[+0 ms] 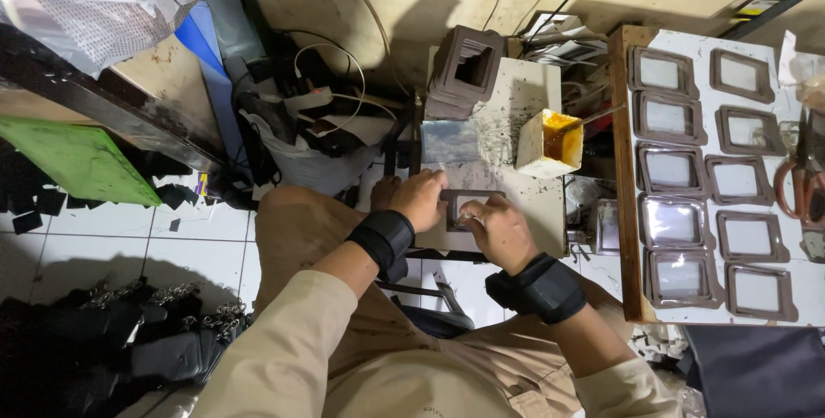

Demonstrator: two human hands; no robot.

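I look down from a head camera over tan sleeves and two black wrist bands. The landmark is the small work board, pale and speckled, straight ahead of my knees. On its near edge lies a brown frame piece, a flat rectangle with a window, its long axis running left to right. My left hand rests with curled fingers pressing the frame's left end; my right hand grips its right end from the near side, fingers closed down on it. Both hands touch it, so neither is clearly nearer; the frame sits between them, just beyond the knuckles. Toward the board's far right stands a small glue tub, yellow inside, with a stick in it. At the board's far left is a stack of brown frames. Right of the board, a white tray holds rows of finished frames.
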